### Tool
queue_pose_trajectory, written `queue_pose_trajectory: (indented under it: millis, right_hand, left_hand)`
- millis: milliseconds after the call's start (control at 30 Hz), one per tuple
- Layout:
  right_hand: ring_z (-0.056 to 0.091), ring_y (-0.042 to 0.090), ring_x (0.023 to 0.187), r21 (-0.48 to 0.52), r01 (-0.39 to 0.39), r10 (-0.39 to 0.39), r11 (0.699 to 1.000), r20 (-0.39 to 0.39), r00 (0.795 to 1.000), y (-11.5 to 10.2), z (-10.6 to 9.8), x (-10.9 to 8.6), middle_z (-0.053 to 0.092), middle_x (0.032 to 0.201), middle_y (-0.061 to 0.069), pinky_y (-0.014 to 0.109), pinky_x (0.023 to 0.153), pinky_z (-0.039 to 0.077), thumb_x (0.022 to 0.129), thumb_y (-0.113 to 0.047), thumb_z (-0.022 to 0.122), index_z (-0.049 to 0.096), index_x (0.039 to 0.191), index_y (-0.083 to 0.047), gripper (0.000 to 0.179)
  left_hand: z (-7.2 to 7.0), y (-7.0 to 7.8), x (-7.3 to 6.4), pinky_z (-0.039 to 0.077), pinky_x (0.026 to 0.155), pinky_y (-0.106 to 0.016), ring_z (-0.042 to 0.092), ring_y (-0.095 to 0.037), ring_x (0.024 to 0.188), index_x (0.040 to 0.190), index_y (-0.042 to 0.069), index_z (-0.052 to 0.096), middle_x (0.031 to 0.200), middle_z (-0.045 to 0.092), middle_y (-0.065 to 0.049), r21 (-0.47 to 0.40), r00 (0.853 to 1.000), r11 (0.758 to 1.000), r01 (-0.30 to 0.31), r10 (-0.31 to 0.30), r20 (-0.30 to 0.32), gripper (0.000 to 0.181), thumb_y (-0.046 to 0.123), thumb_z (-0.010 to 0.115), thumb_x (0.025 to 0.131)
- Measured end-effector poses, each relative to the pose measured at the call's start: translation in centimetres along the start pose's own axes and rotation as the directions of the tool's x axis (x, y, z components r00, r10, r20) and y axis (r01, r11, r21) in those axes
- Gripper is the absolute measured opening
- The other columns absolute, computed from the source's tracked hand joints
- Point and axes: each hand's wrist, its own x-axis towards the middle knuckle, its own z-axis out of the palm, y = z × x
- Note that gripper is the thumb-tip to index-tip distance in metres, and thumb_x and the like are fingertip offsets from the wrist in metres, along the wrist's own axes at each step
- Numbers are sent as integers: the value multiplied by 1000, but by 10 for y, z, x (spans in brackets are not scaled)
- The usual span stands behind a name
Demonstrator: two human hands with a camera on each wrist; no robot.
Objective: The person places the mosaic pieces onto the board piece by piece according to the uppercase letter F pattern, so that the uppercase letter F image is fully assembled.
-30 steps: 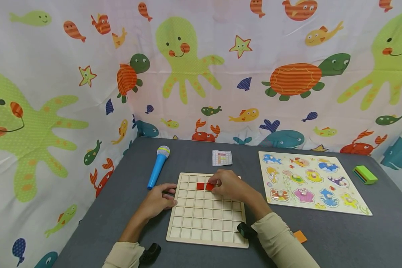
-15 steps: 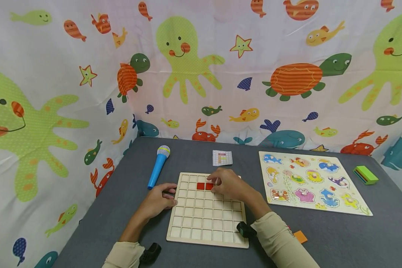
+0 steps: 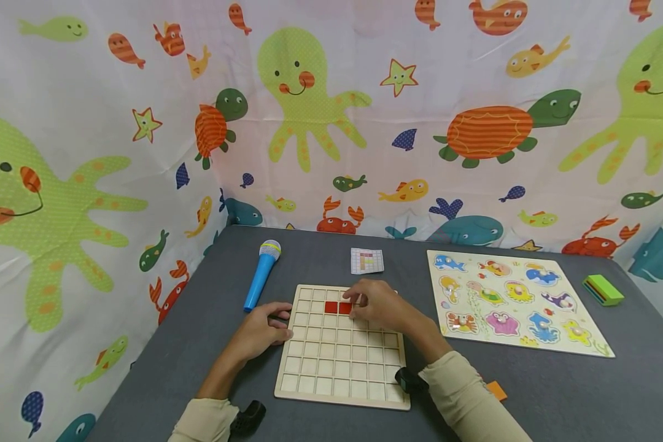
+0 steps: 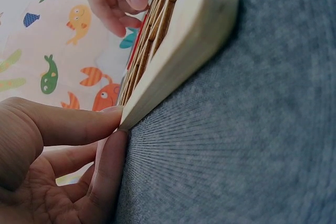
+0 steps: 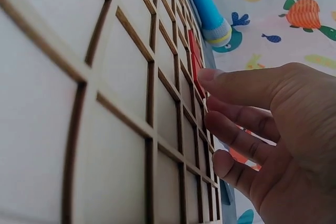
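Observation:
A square wooden grid board [image 3: 320,351] lies on the dark table with two red square tiles side by side in its upper rows, a left one [image 3: 331,307] and a right one [image 3: 344,309]. My left hand [image 3: 259,331] holds the board's left edge; its thumb and a finger meet at the wooden rim [image 4: 157,82] in the left wrist view. Over the upper part of the board is my right hand [image 3: 383,309]. Its thumb [image 5: 231,83] touches the right tile, while the other fingers stay loosely bent beside it.
Behind the board lies a small printed pattern card [image 3: 367,261]. A blue toy microphone [image 3: 261,276] is at left. To the right are an animal puzzle board [image 3: 522,301] and a green-topped block [image 3: 603,288]. Orange tiles [image 3: 496,390] lie partly behind the right sleeve.
The right red tile has settled level beside the left one. My right hand shifts only slightly there and its fingers loosen; my left hand stays at the board's edge.

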Motion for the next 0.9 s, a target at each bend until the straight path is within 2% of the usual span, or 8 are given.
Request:
queue_pose_trajectory:
  millis: [267,467,700,900]
  right_hand:
    - [64,12,90,4,17,-17,1000,0,1000,10,-4,-9,71,102,1,27,73,55,96,-11,76,77,124,-7,28]
    - [63,12,91,-21,7,-7,1000,-1,1000,8,-12,-21,71,101,-1,27,73,54,96,-13,77,77,124,-7,29]
    - [64,15,95,0,-37,37,999,11,999,5,-23,-42,72,108,4,29,74,55,98,-17,76,75,128,-7,31]
    - [63,14,93,-56,-41,42,998,27,999,10,-34,-59,71,106,0,26,74,55,98,-18,77,74,130,-7,34]
  left_hand:
    - [0,-2,0,64,79,-38,68,-21,100,142,1,64,121,64,-13,-5,1000,1000,-16,16,-5,56,-5,78,88]
    - [1,-3,0,64,79,-38,68,-20,99,142,1,64,121,64,-13,-2,1000,1000,-15,15,0,56,-4,79,88]
    - [2,-3,1,64,79,-38,68,-20,99,142,1,64,121,65,-12,2,1000,1000,-16,16,0,57,-4,79,88]
    - [0,-3,1,64,79,-37,68,-22,100,142,0,64,121,64,-14,-2,1000,1000,-22,22,-2,56,-4,78,88]
